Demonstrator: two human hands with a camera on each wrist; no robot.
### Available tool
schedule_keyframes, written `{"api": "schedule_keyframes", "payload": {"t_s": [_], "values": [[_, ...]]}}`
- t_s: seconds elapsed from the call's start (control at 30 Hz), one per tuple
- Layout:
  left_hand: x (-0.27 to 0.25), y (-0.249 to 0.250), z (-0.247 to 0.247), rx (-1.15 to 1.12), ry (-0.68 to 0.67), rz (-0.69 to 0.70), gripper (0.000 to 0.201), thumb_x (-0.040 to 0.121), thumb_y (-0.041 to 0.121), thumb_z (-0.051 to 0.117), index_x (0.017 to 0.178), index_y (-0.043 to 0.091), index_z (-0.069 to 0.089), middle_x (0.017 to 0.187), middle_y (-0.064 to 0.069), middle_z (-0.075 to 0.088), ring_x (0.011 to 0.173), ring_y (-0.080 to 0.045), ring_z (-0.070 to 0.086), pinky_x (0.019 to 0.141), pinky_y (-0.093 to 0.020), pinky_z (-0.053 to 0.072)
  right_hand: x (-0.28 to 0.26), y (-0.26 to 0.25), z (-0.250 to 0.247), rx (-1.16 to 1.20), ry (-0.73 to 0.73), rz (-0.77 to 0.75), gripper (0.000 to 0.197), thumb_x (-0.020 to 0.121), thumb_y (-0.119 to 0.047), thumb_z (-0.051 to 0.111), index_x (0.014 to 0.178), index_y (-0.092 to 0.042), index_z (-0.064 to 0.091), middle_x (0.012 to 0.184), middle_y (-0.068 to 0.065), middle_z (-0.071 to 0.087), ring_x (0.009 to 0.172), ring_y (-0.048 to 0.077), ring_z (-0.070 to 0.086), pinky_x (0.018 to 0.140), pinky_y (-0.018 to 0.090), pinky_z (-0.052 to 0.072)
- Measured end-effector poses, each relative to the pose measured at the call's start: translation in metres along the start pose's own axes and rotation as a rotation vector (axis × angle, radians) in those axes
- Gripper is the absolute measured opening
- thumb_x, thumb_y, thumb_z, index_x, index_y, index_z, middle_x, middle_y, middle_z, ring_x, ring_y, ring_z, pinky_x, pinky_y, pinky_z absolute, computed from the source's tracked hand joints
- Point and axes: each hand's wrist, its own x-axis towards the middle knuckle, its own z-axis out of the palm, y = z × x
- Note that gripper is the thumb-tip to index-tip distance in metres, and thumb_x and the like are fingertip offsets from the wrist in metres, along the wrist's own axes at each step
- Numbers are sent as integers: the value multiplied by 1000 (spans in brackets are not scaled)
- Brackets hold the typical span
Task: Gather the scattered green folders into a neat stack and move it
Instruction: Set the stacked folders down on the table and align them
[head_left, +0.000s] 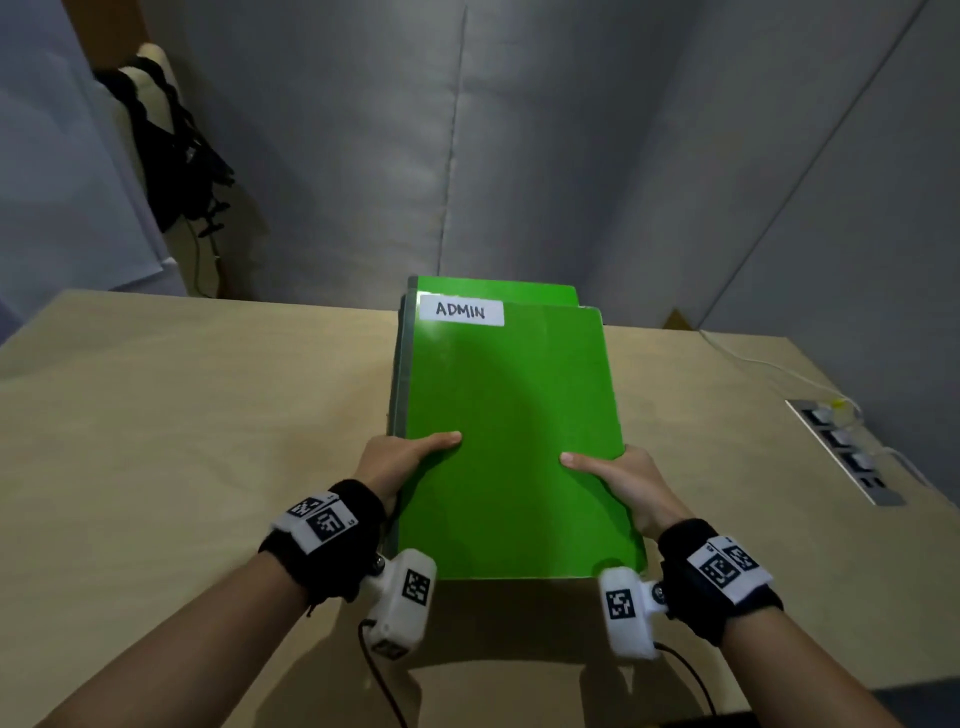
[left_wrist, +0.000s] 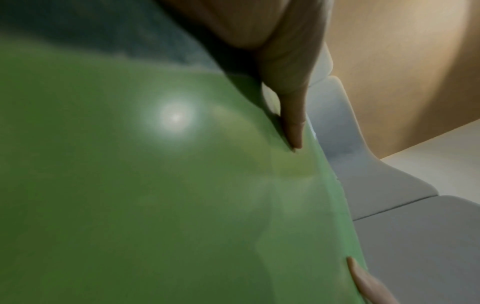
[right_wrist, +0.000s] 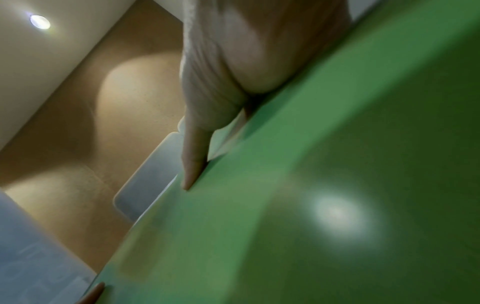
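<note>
Your table (head_left: 182, 415) lies bare left of the folders (head_left: 511, 441), while on the right the power strip (head_left: 844, 449) and its cable (head_left: 769, 366) crowd the edge.

Both forearms reach forward, left hand (head_left: 397, 462) and right hand (head_left: 621, 480) gripping with thumbs on top

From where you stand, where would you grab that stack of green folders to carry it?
By its two long side edges near the close end, one hand from each side, as the left hand and right hand do: the green folders form a wide flat slab, thumbs on top.
</note>
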Motion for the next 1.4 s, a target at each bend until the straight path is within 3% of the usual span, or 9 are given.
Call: {"api": "schedule_keyframes", "payload": {"t_s": [0.17,0.3,0.6,0.73,0.87,1.13,1.23,1.33,1.4], "values": [[14,-10,60,32,7,-37,90,62,27,84,129,-15,43,130,-19,54,118,-34,52,87,-33,40,21,27,-60,-60,8,62,124,19,-60,86,125,-5,54,129,16,60,121,31,55,107,52,39],[22,-14,102,82,6,-71,82,68,27,80,127,-16,42,132,-24,52,123,-36,48,84,-32,37,45,50,-103,-138,16,146,147,14,-67,83,139,-3,38,143,18,46,130,32,44,110,52,33],[56,2,174,107,-8,-130,80,68,30,80,126,-15,47,135,-25,52,124,-37,49,97,-38,40,83,21,-162,-255,70,206,136,29,-66,82,139,-1,36,145,19,42,132,34,42,110,50,32],[73,6,194,130,-4,-136,79,70,33,78,123,-16,47,132,-26,54,107,-31,54,84,-32,40,98,-2,-172,-346,51,251,126,47,-59,78,145,-1,25,152,21,30,138,35,32,111,49,27],[86,4,209,190,-8,-169,95,70,46,74,134,-12,35,139,-28,46,129,-40,46,100,-46,43,118,1,-180,-429,46,325,107,65,-51,74,145,0,24,153,22,28,139,35,31,111,48,27],[117,-2,222,414,-128,-218,103,67,67,58,139,-4,36,143,-33,38,127,-49,43,104,-52,42,141,10,-196,-567,-16,427,116,58,-59,73,147,-4,21,153,21,27,138,36,33,109,50,30],[123,6,227,418,-205,-196,77,85,46,56,134,-12,40,130,-38,49,116,-51,52,89,-46,49,143,5,-201,-588,42,459,102,72,-51,70,146,0,21,152,24,28,137,39,33,107,50,32],[126,13,230,394,-215,-182,59,93,29,52,130,-16,40,73,-15,50,64,-27,50,68,-35,38,146,4,-203,-631,50,467,97,75,-51,66,145,2,22,152,24,28,137,39,34,106,49,32],[130,11,232,406,-216,-190,56,94,27,51,130,-14,40,79,-13,46,69,-24,47,72,-33,36,146,2,-202,-636,49,460,94,76,-52,65,143,4,26,151,25,30,135,39,36,106,47,33]]}}
